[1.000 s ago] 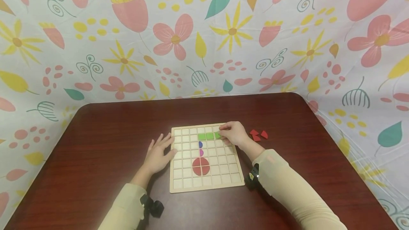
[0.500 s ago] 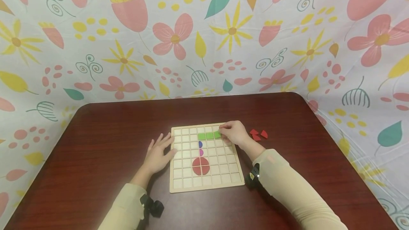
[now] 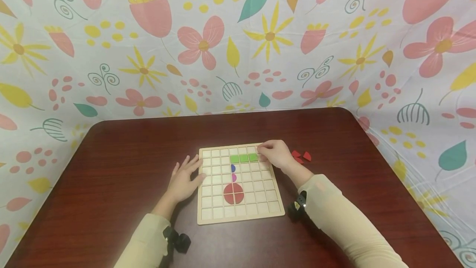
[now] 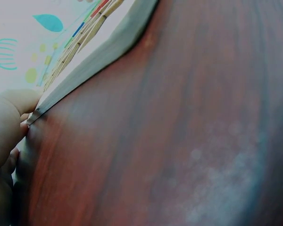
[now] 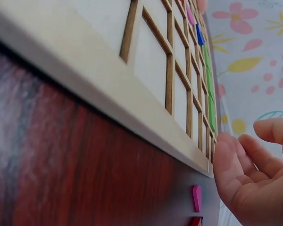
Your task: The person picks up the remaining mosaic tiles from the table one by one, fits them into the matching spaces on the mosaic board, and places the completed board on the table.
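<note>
A square wooden grid board [image 3: 219,220] lies on the table. Three green square tiles [image 3: 243,158] sit side by side in one of its upper rows. Below them are a blue half-round piece [image 3: 233,168], a pink half-round piece [image 3: 234,178] and a red circle of quarter pieces [image 3: 238,189]. My left hand [image 3: 183,181] rests at the board's left edge, fingers spread and mostly straight. Over the upper right edge, just right of the green tiles, is my right hand [image 3: 276,154]. In the right wrist view its fingers [image 5: 228,157] are loosely bent, with nothing seen between them.
Several loose red pieces [image 3: 307,156] lie on the dark wooden table [image 3: 141,144] right of the board, partly behind the right hand. A pink piece [image 5: 196,197] shows on the table in the right wrist view. Behind the table hangs a flowered cloth [image 3: 208,82].
The right hand has drawn slightly right, off the rightmost green tile, which now shows more fully. The left hand and the board have not moved.
</note>
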A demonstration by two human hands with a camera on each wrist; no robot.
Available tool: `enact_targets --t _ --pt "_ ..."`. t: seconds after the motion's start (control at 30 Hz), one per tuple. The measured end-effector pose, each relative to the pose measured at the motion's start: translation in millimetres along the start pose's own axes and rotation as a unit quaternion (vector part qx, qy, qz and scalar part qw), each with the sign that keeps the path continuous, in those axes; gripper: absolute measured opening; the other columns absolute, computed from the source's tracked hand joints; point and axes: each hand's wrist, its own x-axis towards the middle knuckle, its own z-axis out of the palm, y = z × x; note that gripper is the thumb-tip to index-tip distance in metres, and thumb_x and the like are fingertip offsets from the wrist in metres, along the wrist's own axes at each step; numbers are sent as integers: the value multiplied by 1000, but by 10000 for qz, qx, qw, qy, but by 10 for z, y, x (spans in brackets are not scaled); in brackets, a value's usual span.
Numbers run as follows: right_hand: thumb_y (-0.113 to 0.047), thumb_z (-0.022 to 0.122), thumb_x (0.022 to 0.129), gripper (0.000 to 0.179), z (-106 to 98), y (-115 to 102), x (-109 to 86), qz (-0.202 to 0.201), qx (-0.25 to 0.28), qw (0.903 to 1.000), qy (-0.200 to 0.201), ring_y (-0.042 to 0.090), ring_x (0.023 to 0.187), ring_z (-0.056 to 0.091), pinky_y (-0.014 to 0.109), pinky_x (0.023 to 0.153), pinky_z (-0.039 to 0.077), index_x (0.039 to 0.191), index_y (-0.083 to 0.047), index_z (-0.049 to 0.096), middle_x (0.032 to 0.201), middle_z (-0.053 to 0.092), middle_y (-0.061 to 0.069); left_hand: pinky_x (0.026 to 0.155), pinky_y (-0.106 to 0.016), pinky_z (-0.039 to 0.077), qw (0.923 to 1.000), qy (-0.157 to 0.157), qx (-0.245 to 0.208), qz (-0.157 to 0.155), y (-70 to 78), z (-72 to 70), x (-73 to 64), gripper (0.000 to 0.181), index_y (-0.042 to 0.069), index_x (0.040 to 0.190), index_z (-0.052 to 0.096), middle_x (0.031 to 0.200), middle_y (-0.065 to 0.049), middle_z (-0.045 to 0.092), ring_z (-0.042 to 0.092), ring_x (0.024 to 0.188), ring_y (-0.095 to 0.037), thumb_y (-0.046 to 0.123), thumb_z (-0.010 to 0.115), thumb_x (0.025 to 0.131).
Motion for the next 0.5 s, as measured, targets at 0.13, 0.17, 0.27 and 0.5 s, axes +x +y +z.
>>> enact_targets --t 0.13,0.17,0.27,0.5 --pt "-24 59 91 33 -56 29 -2 -14 35 10000 -47 24 84 69 33 66 57 113 -1 67 101 70 18 115 -61 4 10000 -8 0 -4 5 -2 -1 53 11 140 47 151 -8 37 20 144 -35 33 57 93" --pt "-24 58 91 33 -73 33 -7 -18 74 9999 -73 25 85 69 34 69 58 114 -1 66 102 69 19 115 -61 4 10000 -11 2 -6 6 -4 -2 53 11 140 47 151 -8 37 20 145 -35 33 57 93" --pt "-24 57 92 36 -131 52 -21 -92 137 9997 -169 27 88 68 37 75 58 117 1 64 104 68 21 115 -61 4 10000 -20 9 -1 7 -5 -3 53 11 140 47 151 -8 37 20 144 -35 33 57 93" --pt "-24 58 92 38 -240 115 -26 -200 156 9995 -190 28 91 69 35 73 58 118 3 62 108 68 22 115 -60 5 10000 -32 63 -32 -9 4 7 53 12 140 47 151 -7 37 20 145 -34 33 57 93"
